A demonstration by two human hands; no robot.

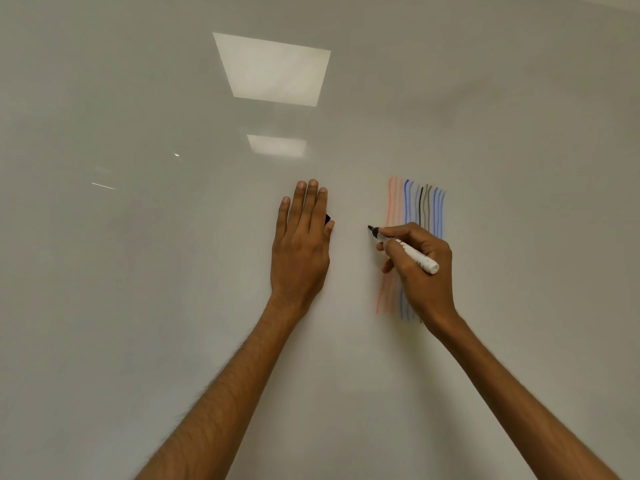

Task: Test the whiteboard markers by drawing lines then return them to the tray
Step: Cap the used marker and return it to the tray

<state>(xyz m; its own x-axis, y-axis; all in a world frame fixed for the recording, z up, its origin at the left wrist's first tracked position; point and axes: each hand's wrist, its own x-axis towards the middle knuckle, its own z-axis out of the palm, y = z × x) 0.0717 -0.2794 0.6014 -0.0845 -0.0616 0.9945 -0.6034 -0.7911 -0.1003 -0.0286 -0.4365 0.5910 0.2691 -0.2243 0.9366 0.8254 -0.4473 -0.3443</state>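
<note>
Our right grip (426, 289) pinches the marker (417, 256), coloured lines (407, 202) behind it; our left grip (301, 247), flat on the whiteboard (173, 271), thumb-pinches a black cap (327, 219).

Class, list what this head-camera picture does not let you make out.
- Head view: the tray is outside the frame.
- Dark object: mostly hidden under the left hand.
- Marker print: too small, partly covered by the right hand.
- Middle of the lines: hidden behind that hand.

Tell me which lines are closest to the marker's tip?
The red lines, leftmost of the set, beside the tip of the marker; blue lines and black lines lie farther right.
</note>
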